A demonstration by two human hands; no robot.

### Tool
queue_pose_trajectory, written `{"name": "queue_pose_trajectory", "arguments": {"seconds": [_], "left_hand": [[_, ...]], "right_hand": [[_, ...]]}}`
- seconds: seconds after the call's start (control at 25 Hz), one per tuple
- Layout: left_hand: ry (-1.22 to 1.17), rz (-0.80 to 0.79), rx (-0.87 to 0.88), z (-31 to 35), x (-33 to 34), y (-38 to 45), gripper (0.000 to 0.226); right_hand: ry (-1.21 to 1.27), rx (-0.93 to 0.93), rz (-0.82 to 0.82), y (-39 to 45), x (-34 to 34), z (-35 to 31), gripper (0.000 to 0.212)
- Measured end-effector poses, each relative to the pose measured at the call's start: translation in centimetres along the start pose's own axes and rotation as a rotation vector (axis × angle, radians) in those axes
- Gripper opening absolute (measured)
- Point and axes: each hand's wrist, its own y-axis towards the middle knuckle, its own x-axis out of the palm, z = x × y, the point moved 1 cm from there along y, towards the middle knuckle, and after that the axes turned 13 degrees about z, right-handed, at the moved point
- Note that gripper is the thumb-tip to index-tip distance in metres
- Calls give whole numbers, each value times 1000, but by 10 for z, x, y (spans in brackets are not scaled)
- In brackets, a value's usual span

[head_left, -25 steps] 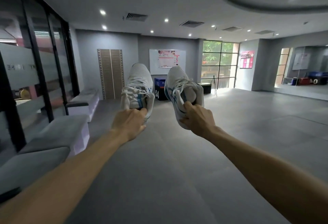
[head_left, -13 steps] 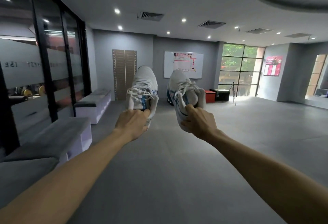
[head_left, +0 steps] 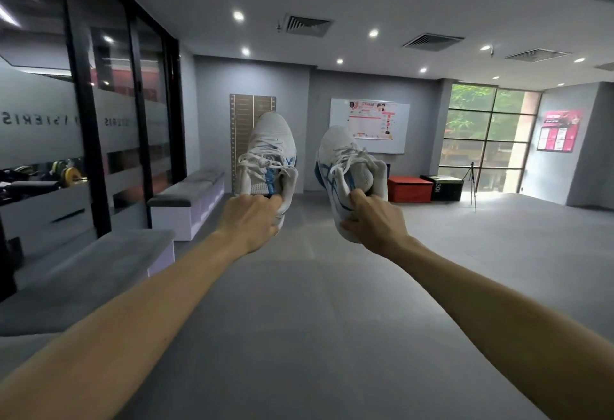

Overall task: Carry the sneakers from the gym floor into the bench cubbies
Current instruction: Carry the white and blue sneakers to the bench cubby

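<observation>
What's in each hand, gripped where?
Left hand grips one white, blue-trimmed sneaker at the heel collar; right hand grips the other sneaker likewise.

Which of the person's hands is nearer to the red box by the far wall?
The right. The right hand, gripping a sneaker, lies just left of the red box in view. The left hand, with the other sneaker, sits farther left, toward the benches.
</observation>
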Motion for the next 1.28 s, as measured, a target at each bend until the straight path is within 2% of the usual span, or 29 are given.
{"name": "queue_pose_trajectory", "arguments": {"seconds": [0.24,0.52,0.72,0.96,1.16,1.28], "left_hand": [[112,-43,-72,-48,121,51,19],[312,-166,-271,-128,229,103,25],[456,-221,-464,-204,255,89,22],[700,-252,-564,-301,260,59,23],[834,-306,-658,-352,243,29,25],[929,-350,-738,-372,229,8,25]], "right_hand": [[78,-57,-13,91,140,21,30],[269,-262,-45,212,303,-1,30],[483,-434,-56,268,397,-76,37],[704,-578,-55,302,481,-200,38],[958,-667,-85,315,514,-296,37],[1029,-740,-133,317,523,-350,34]]}}
